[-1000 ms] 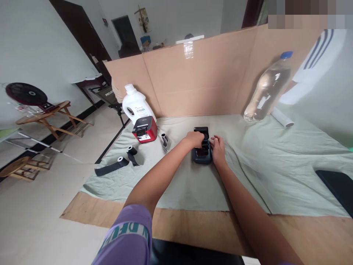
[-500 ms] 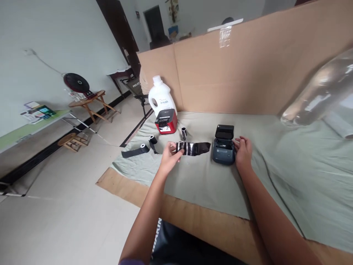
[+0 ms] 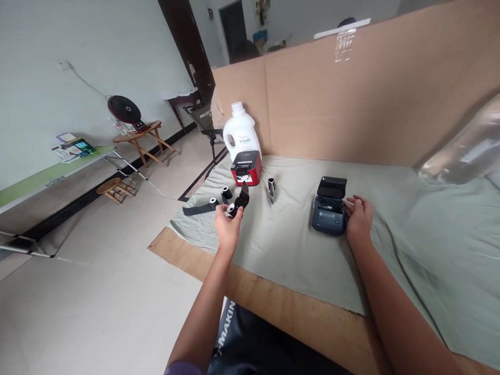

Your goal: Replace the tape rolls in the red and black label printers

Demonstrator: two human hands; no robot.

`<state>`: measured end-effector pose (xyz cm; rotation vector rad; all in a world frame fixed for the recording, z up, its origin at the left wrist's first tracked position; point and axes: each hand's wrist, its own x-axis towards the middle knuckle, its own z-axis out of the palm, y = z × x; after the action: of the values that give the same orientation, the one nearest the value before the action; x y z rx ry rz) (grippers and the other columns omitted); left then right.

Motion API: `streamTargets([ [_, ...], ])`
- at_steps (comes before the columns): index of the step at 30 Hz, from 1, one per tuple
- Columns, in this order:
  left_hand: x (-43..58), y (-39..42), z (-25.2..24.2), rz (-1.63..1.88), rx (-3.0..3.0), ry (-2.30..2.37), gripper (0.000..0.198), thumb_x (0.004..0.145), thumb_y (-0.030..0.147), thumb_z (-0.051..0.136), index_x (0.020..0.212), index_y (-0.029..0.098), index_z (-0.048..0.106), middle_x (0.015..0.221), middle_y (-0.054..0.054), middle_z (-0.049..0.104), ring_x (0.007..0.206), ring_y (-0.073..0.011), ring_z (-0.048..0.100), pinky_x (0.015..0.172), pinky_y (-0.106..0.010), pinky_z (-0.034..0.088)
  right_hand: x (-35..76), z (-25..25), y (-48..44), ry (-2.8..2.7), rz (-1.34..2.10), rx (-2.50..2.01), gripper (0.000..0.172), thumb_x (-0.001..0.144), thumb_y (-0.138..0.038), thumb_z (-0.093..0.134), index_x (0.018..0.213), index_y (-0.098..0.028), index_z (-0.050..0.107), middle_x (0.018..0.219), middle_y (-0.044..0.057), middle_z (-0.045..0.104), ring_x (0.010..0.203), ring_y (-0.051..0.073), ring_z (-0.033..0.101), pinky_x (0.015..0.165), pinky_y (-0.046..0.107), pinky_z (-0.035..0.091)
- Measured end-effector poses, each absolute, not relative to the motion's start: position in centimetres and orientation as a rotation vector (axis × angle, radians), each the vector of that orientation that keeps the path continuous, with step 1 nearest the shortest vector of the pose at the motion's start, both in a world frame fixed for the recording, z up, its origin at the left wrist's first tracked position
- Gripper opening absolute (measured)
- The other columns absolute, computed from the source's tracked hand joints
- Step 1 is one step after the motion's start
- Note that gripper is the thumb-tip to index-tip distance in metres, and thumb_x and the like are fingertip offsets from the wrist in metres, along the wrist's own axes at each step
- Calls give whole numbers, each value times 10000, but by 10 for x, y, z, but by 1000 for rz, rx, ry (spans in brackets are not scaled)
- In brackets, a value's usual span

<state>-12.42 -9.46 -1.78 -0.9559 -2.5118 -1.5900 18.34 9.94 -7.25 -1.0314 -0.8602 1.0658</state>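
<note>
Left hand (image 3: 227,227) has carried, seemingly, a black roll (image 3: 239,202) from the printer (image 3: 328,214).

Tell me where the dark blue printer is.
In the head view the dark blue printer sits right of centre on the green cloth, lid open, the right hand against its right side.
</note>
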Motion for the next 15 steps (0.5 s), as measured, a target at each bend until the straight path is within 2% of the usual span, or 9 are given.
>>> streamTargets([
  [4, -122, -69, -31, -1340, -1140, -2533, 316, 799, 362, 733, 968, 232, 501, 981, -71, 650, 947, -267, 661, 817, -345, 491, 183, -72, 99, -870, 1064, -1039, 345, 863, -522, 591, 1041, -228, 554, 1001, 19, 629, 902, 160, 705, 906, 365, 551],
  [11, -120, -50, -49, -1034, -1214, -2684, 202, 857, 311, 689, 962, 196, 560, 1075, -140, 634, 1003, -304, 672, 831, -368, 503, 183, -72, 100, -859, 1075, -1038, 367, 848, -548, 615, 1029, -234, 559, 1001, 19, 640, 925, 168, 706, 943, 385, 551],
  [13, -118, -51, -48, -946, -1224, -2740, 231, 877, 340, 675, 1007, 179, 574, 1102, -156, 632, 1013, -316, 675, 816, -370, 500, 183, -73, 100, -858, 1074, -1039, 375, 842, -550, 622, 1027, -230, 562, 1000, 19, 644, 930, 166, 704, 950, 386, 550],
  [15, -111, -56, -44, -876, -1219, -2791, 357, 876, 395, 680, 1120, 161, 564, 1192, -185, 610, 1015, -335, 677, 791, -379, 499, 183, -73, 100, -852, 1075, -1035, 378, 836, -542, 625, 1030, -222, 565, 998, 19, 644, 917, 160, 703, 954, 382, 546],
])
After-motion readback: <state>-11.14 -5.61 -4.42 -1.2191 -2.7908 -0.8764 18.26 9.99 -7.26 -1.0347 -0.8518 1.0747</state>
